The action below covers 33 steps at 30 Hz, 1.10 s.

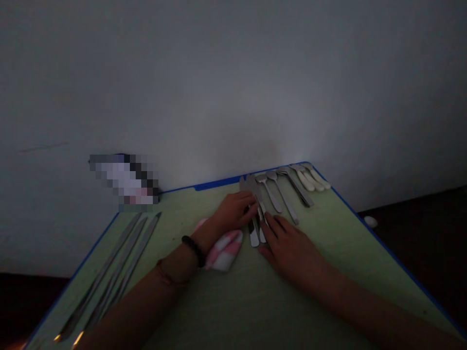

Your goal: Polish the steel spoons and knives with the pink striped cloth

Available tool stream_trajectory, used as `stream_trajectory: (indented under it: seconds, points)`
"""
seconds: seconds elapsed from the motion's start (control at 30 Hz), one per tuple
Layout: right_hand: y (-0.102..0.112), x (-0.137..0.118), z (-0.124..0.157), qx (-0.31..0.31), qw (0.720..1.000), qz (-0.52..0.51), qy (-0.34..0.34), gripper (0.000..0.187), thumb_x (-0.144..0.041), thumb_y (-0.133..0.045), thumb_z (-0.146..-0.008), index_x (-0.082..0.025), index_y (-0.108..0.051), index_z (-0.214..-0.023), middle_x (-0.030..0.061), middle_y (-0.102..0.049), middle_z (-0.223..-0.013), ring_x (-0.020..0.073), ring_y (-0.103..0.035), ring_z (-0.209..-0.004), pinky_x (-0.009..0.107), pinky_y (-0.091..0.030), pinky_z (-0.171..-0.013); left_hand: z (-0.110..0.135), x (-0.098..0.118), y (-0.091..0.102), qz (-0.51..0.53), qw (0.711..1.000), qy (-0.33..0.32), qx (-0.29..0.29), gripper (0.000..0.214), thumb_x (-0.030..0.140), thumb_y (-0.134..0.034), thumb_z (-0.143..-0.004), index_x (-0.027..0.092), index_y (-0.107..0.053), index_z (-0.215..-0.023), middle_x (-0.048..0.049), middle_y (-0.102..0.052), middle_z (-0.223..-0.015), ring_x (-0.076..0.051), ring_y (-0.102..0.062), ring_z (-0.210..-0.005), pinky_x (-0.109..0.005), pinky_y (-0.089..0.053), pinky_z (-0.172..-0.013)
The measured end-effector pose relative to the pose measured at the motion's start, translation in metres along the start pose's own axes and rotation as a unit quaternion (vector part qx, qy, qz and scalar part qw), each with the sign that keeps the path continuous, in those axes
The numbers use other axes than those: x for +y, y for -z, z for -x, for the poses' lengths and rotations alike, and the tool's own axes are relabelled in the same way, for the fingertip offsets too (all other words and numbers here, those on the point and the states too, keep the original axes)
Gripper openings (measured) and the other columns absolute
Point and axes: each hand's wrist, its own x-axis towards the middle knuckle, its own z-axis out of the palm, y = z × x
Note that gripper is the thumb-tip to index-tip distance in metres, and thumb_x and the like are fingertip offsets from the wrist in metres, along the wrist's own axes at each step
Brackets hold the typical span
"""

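My left hand (235, 210) reaches over a group of metal table knives (254, 238), its fingers bent and closed at the knife shafts. My right hand (288, 245) lies at the right side of the same knives, fingers stretched and touching the handle ends. The two hands partly hide the knives. Beneath my left wrist a pink-and-white checked cloth (226, 249) lies bunched up. Just right of the knives are two metal spoons, a shorter spoon (270, 195) and a longer spoon (284, 197).
Dark metal forks (297, 187) and white-handled cutlery (309, 179) lie at the far right corner. Several long knives (120, 267) lie along the left side. A blurred-out object (124, 180) leans near the wall (233, 87). The green table (226, 311) has a blue edge.
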Motion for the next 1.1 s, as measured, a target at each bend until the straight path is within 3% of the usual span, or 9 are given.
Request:
stream_trajectory:
  seconds: [0.17,0.33,0.73,1.1]
  points:
    - [0.003,0.002,0.000,0.001,1.000,-0.007,0.002,0.050,-0.035,-0.041,-0.088,-0.007,-0.044,-0.129,0.0176,-0.043,-0.136,0.0288,-0.040,-0.123,0.042,-0.040,-0.097,0.013,-0.006,0.007,0.046,0.999,-0.011,-0.022,0.020,0.012,-0.040,-0.076,0.017,-0.058,-0.082,-0.0023,-0.058,-0.078,-0.016,-0.056,-0.076,-0.027,-0.044,-0.072]
    - [0.002,0.002,0.001,-0.001,1.000,-0.003,0.004,0.049,-0.034,-0.039,-0.088,-0.009,-0.044,-0.130,0.0159,-0.041,-0.138,0.0287,-0.039,-0.123,0.042,-0.039,-0.098,0.012,-0.007,0.003,0.043,0.998,-0.005,-0.043,0.019,0.008,-0.045,-0.067,0.018,-0.058,-0.077,0.0001,-0.057,-0.071,-0.015,-0.054,-0.068,-0.025,-0.043,-0.066]
    - [-0.002,0.001,0.002,-0.006,1.000,0.020,0.005,0.048,-0.033,-0.036,-0.090,-0.009,-0.043,-0.131,0.0158,-0.041,-0.138,0.0280,-0.039,-0.124,0.041,-0.039,-0.097,0.022,-0.005,0.008,-0.023,0.998,0.008,-0.065,0.017,0.006,-0.042,-0.074,0.018,-0.054,-0.073,-0.0037,-0.050,-0.077,-0.018,-0.048,-0.075,-0.030,-0.041,-0.070]
    - [-0.007,0.002,0.000,0.005,0.999,0.034,0.012,0.046,-0.030,-0.034,-0.090,-0.011,-0.043,-0.131,0.0157,-0.042,-0.138,0.0277,-0.040,-0.122,0.043,-0.038,-0.096,0.016,0.001,-0.002,-0.055,0.997,0.034,-0.031,0.015,0.012,-0.040,-0.085,0.018,-0.054,-0.086,-0.0063,-0.049,-0.092,-0.020,-0.046,-0.086,-0.035,-0.040,-0.081]
